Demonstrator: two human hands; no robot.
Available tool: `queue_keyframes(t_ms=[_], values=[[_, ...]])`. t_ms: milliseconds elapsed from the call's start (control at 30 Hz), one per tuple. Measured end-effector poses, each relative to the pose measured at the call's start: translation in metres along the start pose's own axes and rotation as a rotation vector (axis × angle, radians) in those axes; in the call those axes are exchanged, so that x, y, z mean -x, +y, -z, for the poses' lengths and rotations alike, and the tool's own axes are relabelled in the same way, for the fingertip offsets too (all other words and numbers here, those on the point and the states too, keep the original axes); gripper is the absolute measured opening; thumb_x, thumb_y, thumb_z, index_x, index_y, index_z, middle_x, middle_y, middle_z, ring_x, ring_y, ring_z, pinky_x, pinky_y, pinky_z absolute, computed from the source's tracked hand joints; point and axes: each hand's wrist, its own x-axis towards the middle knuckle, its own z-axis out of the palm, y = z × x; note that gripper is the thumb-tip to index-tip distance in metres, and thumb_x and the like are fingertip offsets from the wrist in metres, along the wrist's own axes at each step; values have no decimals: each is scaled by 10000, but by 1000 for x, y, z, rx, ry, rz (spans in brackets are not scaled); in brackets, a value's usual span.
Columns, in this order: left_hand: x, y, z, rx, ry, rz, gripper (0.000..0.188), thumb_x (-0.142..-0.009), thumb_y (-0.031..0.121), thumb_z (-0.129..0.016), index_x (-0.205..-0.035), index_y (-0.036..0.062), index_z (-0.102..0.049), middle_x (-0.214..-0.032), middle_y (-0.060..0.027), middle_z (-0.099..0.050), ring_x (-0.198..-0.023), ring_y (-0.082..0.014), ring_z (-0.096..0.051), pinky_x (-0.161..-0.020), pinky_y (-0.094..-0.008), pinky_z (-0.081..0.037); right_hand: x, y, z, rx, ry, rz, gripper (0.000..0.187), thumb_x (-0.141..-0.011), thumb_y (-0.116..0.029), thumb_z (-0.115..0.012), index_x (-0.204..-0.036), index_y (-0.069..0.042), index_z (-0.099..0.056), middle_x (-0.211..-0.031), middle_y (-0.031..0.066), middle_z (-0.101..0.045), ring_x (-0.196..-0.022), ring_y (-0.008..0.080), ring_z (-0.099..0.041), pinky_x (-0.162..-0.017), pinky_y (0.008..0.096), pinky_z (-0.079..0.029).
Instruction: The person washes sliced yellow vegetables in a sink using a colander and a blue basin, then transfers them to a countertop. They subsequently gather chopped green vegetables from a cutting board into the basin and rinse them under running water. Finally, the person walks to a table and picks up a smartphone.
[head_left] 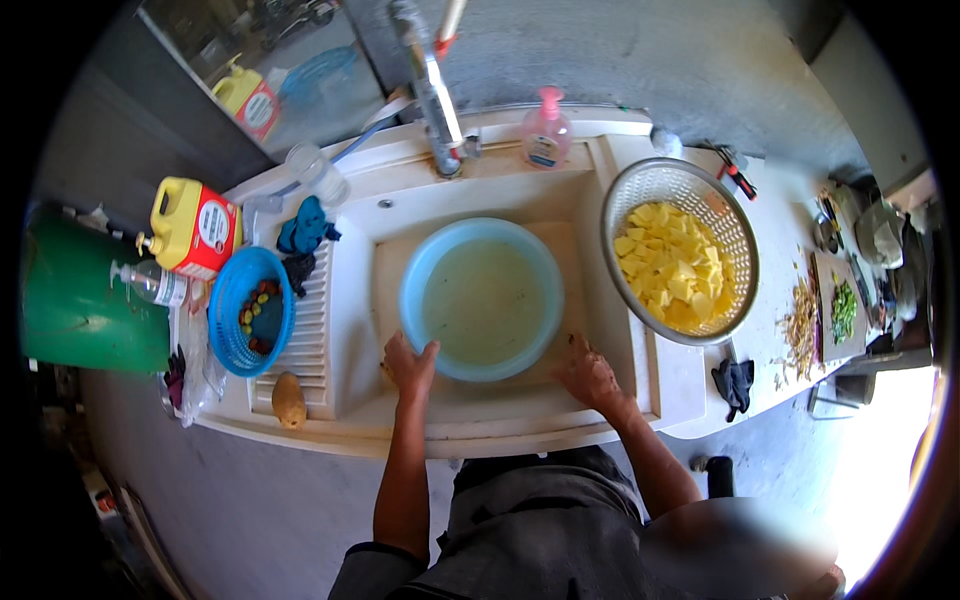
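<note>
A light blue basin [408, 290] of cloudy water stands in the white sink [355, 250]. My left hand [408, 367] is at the basin's near left side, thumb and fingers apart; the thumb overlaps the rim, and I cannot tell whether it touches. On the near right side my right hand [592, 378] has its fingers spread, a little away from the basin, with nothing held. To the right, a grey colander [613, 265] full of cut yellow potato pieces [675, 265] rests over the sink's edge and the counter.
A blue basket [222, 300] with small red and green fruits sits on the left drainboard, near a whole potato [289, 401]. A yellow jug [195, 228] stands behind. Beyond the sink are a faucet [437, 110] and pink soap bottle [546, 130]. A chopping board [838, 305] lies far right.
</note>
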Motion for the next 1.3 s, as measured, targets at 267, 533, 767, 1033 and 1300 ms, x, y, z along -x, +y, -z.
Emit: queue_keyframes(t_ms=[267, 533, 767, 1033, 1300], values=[[-21, -19, 11, 759, -494, 410, 434, -883, 201, -701, -1217, -48, -577, -963, -147, -690, -848, -248, -698, -712, -373, -585, -69, -14, -22, -742, -158, -479, 480, -864, -156, -712, -1239, 73, -517, -1004, 217, -680, -815, 348, -706, -673, 397, -602], [-39, -19, 34, 919, -522, 418, 220, -892, 186, -685, -973, -12, -634, -818, -96, -678, -614, -198, -666, -563, -324, -573, -81, -56, 10, -972, -104, -692, 222, -895, -108, -681, -952, 95, -612, -761, 124, -635, -546, 172, -632, -475, 281, -565], [-61, 45, 79, 1062, -395, 302, 165, -858, 119, -703, -799, 9, -596, -664, -90, -633, -438, -144, -553, -393, -269, -446, -69, -71, 25, -1221, -104, -783, 244, -924, -167, -665, -826, 47, -603, -650, 94, -593, -486, 164, -589, -444, 271, -517], [-67, 91, 125, 983, -417, 159, 158, -832, 64, -702, -764, 22, -565, -657, -97, -627, -411, -125, -516, -358, -260, -411, -35, -92, 0, -1412, -284, -989, 234, -933, -171, -658, -813, 27, -625, -643, 99, -621, -494, 186, -607, -454, 311, -525], [-56, 109, 154, 955, -415, -23, 176, -831, 43, -706, -755, 35, -547, -674, -89, -639, -433, -98, -529, -357, -227, -398, -36, -99, -9, -1317, -418, -933, 247, -936, -182, -637, -857, 50, -611, -649, 107, -612, -514, 194, -624, -464, 328, -549]])
